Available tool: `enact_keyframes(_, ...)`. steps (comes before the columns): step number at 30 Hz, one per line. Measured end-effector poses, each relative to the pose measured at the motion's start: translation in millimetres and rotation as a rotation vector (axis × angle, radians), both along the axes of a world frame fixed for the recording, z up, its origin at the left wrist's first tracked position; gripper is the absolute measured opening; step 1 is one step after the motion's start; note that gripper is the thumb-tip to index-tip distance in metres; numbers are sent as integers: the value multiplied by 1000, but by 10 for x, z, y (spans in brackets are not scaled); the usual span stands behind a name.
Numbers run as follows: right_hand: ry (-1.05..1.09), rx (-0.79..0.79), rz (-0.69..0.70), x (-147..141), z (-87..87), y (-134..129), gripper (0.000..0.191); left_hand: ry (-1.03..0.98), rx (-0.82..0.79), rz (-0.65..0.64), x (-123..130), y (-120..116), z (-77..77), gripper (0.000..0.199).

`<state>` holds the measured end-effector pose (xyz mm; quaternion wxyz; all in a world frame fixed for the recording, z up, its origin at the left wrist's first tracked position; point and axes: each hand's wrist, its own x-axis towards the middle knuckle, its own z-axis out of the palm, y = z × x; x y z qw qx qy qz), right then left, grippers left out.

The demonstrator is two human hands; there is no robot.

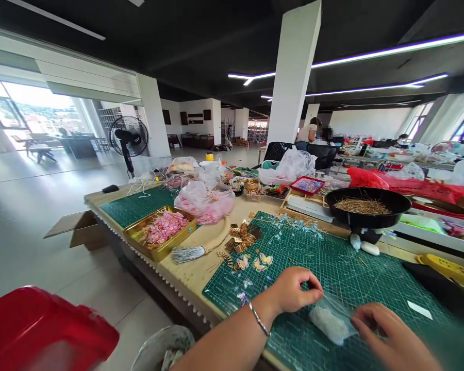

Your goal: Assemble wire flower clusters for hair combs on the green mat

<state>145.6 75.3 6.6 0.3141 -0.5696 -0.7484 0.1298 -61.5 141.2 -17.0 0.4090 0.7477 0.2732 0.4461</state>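
A clear plastic bag [330, 320] with a whitish lump of small contents at its bottom hangs between my two hands, low over the green cutting mat [286, 340]. My left hand [298, 289], with a silver bangle at the wrist, pinches one upper corner of the bag between thumb and finger. At the opposite corner, my right hand [384, 330] grips the bag with its fingers closed. Yellow-pink butterfly pieces [260, 263] lie on the mat left of my hands, beside a gold metal flower [242, 237]. What exactly the bag contains is too unclear to tell.
A brush [189, 253] and a gold tray of pink flowers [166, 229] stand at the left. A black bowl of gold pins [365, 206] sits at the right. Pale blue sprigs [297, 225] lie farther back. A red plastic container [42, 330] is at lower left.
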Motion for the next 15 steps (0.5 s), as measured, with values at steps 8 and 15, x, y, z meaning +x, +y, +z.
enact_keyframes(8, -55, 99, 110, -248, 83, 48, 24, -1, 51, -81, 27, -32, -8, 6)
enact_keyframes(15, -166, 227, 156, -145, 7, 32, 20, -46, 103, -59, 70, -34, -42, 11)
